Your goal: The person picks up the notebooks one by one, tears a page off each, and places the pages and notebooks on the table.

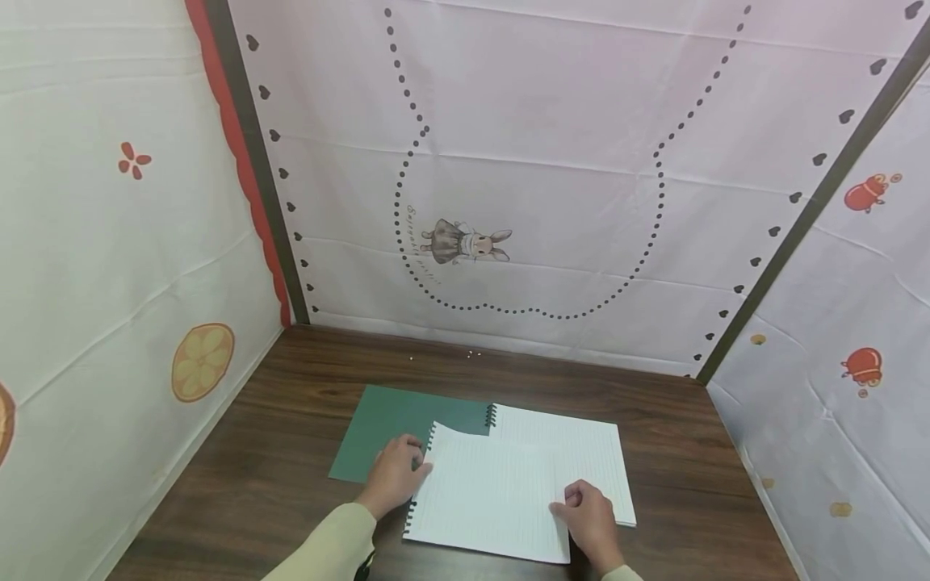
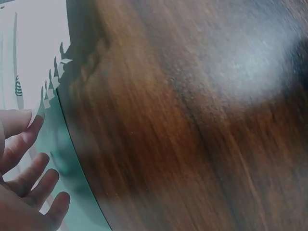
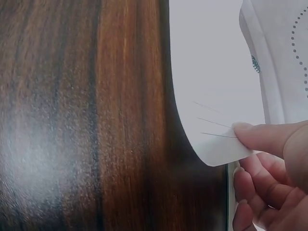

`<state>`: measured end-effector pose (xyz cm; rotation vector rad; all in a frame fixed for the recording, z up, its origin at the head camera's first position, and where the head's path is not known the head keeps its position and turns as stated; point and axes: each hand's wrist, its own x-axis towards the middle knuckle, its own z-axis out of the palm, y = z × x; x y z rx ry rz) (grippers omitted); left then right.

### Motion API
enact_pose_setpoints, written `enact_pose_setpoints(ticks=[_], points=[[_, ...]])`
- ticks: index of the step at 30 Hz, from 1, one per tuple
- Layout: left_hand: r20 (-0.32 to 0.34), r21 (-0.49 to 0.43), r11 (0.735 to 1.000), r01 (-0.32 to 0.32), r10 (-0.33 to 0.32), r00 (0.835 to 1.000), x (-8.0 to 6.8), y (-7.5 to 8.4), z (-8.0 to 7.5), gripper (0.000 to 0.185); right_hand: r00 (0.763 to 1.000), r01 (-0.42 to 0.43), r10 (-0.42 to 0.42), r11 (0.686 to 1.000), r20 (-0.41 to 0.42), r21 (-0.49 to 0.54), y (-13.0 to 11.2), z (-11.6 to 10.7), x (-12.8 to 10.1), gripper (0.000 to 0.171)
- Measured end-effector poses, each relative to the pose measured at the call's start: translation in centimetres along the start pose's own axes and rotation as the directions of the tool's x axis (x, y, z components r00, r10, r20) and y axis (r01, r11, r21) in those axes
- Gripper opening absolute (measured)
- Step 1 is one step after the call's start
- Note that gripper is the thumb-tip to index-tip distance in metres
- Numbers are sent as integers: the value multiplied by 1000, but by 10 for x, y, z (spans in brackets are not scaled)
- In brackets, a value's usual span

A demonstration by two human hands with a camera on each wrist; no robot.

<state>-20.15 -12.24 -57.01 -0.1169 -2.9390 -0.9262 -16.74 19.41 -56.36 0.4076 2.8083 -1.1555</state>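
Observation:
A spiral notebook lies open on the brown wooden table, its green cover folded out to the left. A white lined page curves over the middle of it. My left hand rests on the green cover beside the spiral binding. In the left wrist view its fingers lie nearly straight on the cover. My right hand holds the lined page near its lower right corner. The right wrist view shows thumb and fingers pinching the lifted page above the table.
White printed cloth walls close in the table on the left, back and right. A few small pale specks lie on the wood near the back wall. Bare wood surrounds the notebook.

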Motion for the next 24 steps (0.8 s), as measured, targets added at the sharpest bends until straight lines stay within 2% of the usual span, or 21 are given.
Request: enact_pose_setpoints(ticks=[10, 19, 21, 24], points=[[-52, 171, 984, -56, 66, 996, -5, 3, 7, 31, 999, -1, 1, 1000, -33, -3, 4, 3, -2, 24], [-61, 262, 962, -75, 94, 994, -7, 4, 9, 31, 994, 47, -44, 999, -99, 23, 4, 5, -6, 41], [-71, 275, 959, -75, 98, 993, -7, 4, 9, 28, 992, 47, -44, 999, -117, 20, 3, 5, -6, 39], [-83, 264, 963, -48, 72, 994, -6, 4, 9, 25, 985, 59, -55, 998, -166, 21, 3, 5, -6, 27]])
